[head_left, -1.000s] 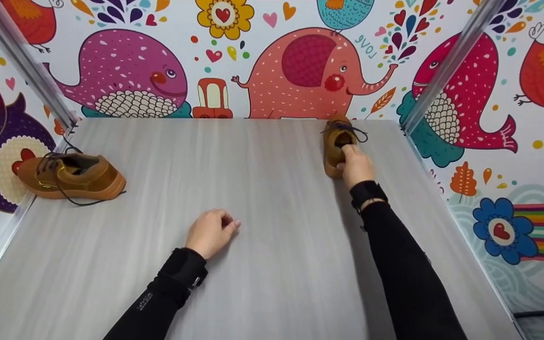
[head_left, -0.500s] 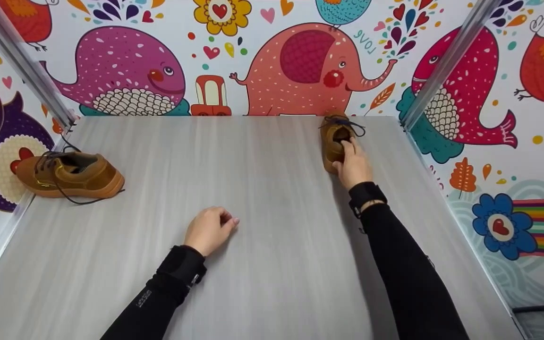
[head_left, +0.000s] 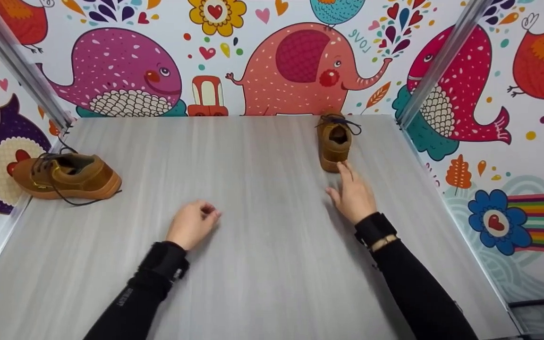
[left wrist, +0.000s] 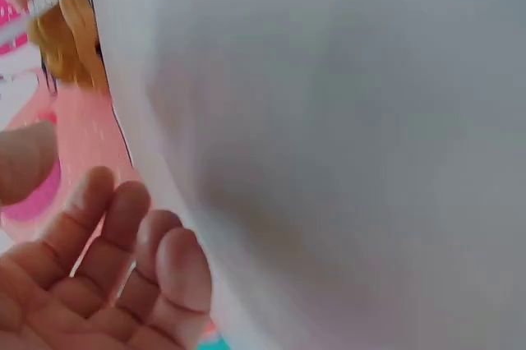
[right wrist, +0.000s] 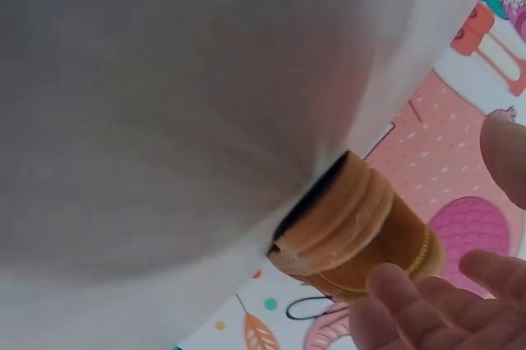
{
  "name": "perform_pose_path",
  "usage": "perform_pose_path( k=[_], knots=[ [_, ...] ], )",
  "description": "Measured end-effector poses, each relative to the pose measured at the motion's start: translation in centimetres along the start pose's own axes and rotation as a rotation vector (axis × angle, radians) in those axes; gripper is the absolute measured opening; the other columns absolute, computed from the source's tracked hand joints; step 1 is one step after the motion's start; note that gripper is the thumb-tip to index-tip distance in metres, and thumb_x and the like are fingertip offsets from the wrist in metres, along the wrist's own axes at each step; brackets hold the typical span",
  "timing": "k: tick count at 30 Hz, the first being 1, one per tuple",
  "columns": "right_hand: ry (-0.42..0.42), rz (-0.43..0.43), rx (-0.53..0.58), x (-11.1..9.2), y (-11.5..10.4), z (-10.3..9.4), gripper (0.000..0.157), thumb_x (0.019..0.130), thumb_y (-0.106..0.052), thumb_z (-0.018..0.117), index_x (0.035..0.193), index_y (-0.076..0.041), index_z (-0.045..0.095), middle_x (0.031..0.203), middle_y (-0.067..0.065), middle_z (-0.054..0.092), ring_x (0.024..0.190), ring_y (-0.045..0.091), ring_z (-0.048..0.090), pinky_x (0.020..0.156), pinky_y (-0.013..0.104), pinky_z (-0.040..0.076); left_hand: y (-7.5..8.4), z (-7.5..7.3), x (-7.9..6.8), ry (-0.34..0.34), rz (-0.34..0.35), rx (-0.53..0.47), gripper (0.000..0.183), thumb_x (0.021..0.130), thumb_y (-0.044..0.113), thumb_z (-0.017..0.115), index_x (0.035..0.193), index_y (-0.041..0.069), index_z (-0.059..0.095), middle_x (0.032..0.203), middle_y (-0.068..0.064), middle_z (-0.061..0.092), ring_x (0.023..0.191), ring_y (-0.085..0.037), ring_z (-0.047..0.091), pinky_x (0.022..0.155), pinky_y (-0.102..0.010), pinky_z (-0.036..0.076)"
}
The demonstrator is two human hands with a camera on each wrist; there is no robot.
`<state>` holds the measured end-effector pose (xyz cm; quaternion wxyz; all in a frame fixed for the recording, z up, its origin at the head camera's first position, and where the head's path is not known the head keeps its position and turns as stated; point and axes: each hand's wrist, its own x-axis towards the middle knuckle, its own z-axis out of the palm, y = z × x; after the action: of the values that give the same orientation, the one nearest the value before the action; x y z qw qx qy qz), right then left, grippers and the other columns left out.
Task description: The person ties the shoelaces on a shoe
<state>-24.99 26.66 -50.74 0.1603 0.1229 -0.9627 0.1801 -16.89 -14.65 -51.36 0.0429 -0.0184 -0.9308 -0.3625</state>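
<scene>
Right-side shoe point(head_left: 333, 148): it stands on its sole at the far end of the table point(head_left: 253, 212), toe at the foot of the printed back wall point(head_left: 130, 71), heel towards you. Your right grip point(head_left: 354, 191) is just behind that heel, released, fingers extended and thumb spread; the fingertips overlap the heel's edge in the head view, and you cannot tell from either view whether they touch it. Your left grip point(head_left: 191, 224) holds nothing, its fingers loosely bent above the table, well apart from both shoes. The left-side shoe point(head_left: 76, 177) sits on its sole too, toe against the left wall point(head_left: 12, 123), with a loose lace point(head_left: 80, 205) trailing onto the table beside it

What could go wrong: if you push at the heel, the toe probably has little room left, so the shoe may jam on the back wall or swing sideways. An off-centre nudge would likely turn it out of line. The tied laces point(head_left: 340, 122) stick out to the right, so a finger passing there could snag them and drag the shoe round. At the left-side shoe, a hand reaching in low could catch the trailing lace and pull it askew
</scene>
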Motion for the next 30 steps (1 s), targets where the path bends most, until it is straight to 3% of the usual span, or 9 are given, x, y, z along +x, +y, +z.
perform_pose_path(
  k=[3, 6, 9, 11, 14, 18, 23, 30],
  knots=[
    [0.006, -0.007, -0.026, -1.1, 0.3, -0.6, 0.074, 0.098, -0.032, 0.08, 0.156, 0.002, 0.048, 0.16, 0.03, 0.049, 0.135, 0.054, 0.058, 0.112, 0.066, 0.046, -1.6, -3.2, 1.0, 0.072, -0.052, 0.035, 0.035, 0.104, 0.025, 0.07, 0.124, -0.004, 0.072, 0.122, -0.027, 0.072, 0.111, -0.044, 0.069, 0.098, -0.057, 0.054],
    [-0.004, 0.014, -0.052, -2.0, 0.9, -0.9, 0.075, 0.098, -0.034, 0.08, 0.155, 0.004, 0.049, 0.158, 0.032, 0.05, 0.134, 0.055, 0.058, 0.113, 0.067, 0.046, -3.1, -6.5, 2.3, 0.208, -0.145, 0.082, 0.048, 0.104, 0.024, 0.069, 0.138, -0.008, 0.059, 0.144, -0.036, 0.056, 0.129, -0.053, 0.056, 0.108, -0.063, 0.047],
    [0.0, 0.023, -0.075, -2.7, 1.4, -1.0, 0.074, 0.097, -0.034, 0.081, 0.153, 0.005, 0.051, 0.156, 0.033, 0.052, 0.131, 0.056, 0.059, 0.111, 0.067, 0.047, -4.7, -9.5, 3.9, 0.349, -0.256, 0.103, 0.066, 0.104, 0.027, 0.068, 0.154, -0.007, 0.042, 0.162, -0.035, 0.035, 0.141, -0.055, 0.046, 0.116, -0.066, 0.042],
    [0.006, 0.018, -0.088, -3.1, 1.6, -0.9, 0.073, 0.096, -0.034, 0.082, 0.15, 0.006, 0.053, 0.154, 0.034, 0.053, 0.129, 0.057, 0.061, 0.11, 0.067, 0.048, -5.7, -11.0, 4.7, 0.407, -0.319, 0.112, 0.075, 0.104, 0.029, 0.066, 0.161, -0.006, 0.031, 0.169, -0.031, 0.025, 0.144, -0.055, 0.043, 0.116, -0.067, 0.042],
    [-0.004, 0.007, -0.102, -3.5, 1.6, -0.9, 0.069, 0.096, -0.034, 0.082, 0.147, 0.006, 0.057, 0.152, 0.034, 0.056, 0.127, 0.057, 0.062, 0.109, 0.066, 0.049, -7.2, -12.2, 5.3, 0.408, -0.383, 0.134, 0.081, 0.106, 0.03, 0.061, 0.166, -0.006, 0.019, 0.172, -0.029, 0.02, 0.141, -0.058, 0.046, 0.113, -0.069, 0.043],
    [-0.046, -0.009, -0.116, -3.9, 1.3, -0.7, 0.063, 0.096, -0.033, 0.082, 0.141, 0.007, 0.062, 0.145, 0.033, 0.061, 0.126, 0.054, 0.064, 0.106, 0.065, 0.051, -8.8, -12.2, 5.3, 0.385, -0.409, 0.161, 0.079, 0.106, 0.026, 0.059, 0.164, -0.009, 0.018, 0.169, -0.031, 0.023, 0.128, -0.062, 0.052, 0.107, -0.071, 0.045],
    [-0.08, -0.04, -0.111, -3.9, 1.3, -0.4, 0.056, 0.096, -0.032, 0.082, 0.133, 0.007, 0.067, 0.134, 0.03, 0.069, 0.122, 0.049, 0.067, 0.104, 0.062, 0.053, -9.7, -12.4, 5.7, 0.408, -0.463, 0.12, 0.077, 0.106, 0.024, 0.057, 0.163, -0.01, 0.017, 0.166, -0.036, 0.022, 0.128, -0.063, 0.051, 0.11, -0.069, 0.044],
    [-0.099, -0.025, -0.087, -3.8, 1.3, -0.5, 0.052, 0.096, -0.032, 0.082, 0.128, 0.007, 0.069, 0.128, 0.028, 0.072, 0.118, 0.047, 0.069, 0.103, 0.06, 0.055, -10.5, -13.8, 5.9, 0.315, -0.579, 0.191, 0.067, 0.111, 0.021, 0.053, 0.158, -0.018, 0.024, 0.157, -0.043, 0.027, 0.129, -0.066, 0.046, 0.11, -0.07, 0.043]
  ],
)
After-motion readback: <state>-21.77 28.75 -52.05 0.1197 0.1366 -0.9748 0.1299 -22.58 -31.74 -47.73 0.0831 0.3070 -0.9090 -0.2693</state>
